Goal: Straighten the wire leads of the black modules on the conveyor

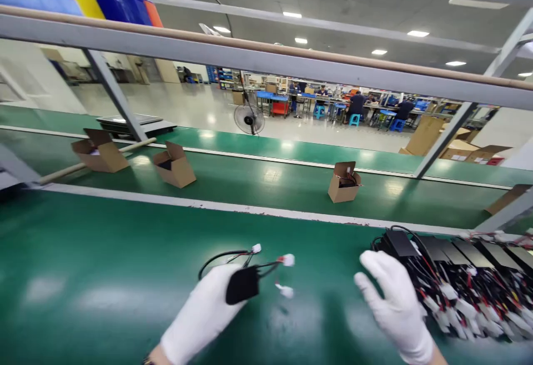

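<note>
My left hand (214, 301), in a white glove, is closed on a black module (242, 285) above the green work surface. Cables run from the module and end in white connectors (287, 260). My right hand (391, 304), also gloved in white, has its thumb and fingers apart and holds nothing. It is beside the left edge of a pile of black modules (441, 251) with cables and white connectors, at the right.
Beyond a pale strip, a green belt (266, 179) carries open cardboard boxes (177, 171), one of them (343, 187) with cables inside. A metal frame (266, 60) crosses above. A fan (249, 119) and seated people are farther back.
</note>
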`<state>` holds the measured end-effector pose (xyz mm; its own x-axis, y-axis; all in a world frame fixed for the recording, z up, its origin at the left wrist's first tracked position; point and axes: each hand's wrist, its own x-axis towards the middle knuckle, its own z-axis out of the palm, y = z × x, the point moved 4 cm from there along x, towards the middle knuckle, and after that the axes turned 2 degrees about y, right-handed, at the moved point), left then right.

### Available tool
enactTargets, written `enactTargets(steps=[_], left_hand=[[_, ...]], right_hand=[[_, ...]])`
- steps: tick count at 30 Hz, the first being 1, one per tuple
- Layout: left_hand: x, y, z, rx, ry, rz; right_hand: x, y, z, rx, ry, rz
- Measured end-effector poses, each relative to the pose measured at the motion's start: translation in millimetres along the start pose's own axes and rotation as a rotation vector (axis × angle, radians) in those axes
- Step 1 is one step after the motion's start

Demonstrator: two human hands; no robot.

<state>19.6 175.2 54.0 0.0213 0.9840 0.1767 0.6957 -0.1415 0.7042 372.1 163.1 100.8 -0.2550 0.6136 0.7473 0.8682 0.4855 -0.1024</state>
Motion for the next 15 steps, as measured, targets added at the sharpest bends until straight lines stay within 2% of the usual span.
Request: enactTargets(steps=[2,4,6,8,10,15], left_hand=[[-9,30,16.9,0.036,-0.070,0.141],[-18,50,31.2,0.067,-0.046,0.290],[-24,60,41.5,0.069,0.008,0.400],[-28,63,47.9,0.046,0.032,0.441],[-28,64,51.5,0.014,0.012,0.424],[-28,68,52.3,-0.021,-0.022,0.414]], right_hand=[[-3,-38,31,0.108,-0.137,-0.136],[-8,-68,54,0.196,-0.220,-0.231],[-12,-84,67,0.261,-0.248,-0.250],[-15,-88,72,0.302,-0.252,-0.222],[-18,-85,74,0.322,-0.260,-0.192],[-23,-79,72,0.348,-0.290,-0.195]])
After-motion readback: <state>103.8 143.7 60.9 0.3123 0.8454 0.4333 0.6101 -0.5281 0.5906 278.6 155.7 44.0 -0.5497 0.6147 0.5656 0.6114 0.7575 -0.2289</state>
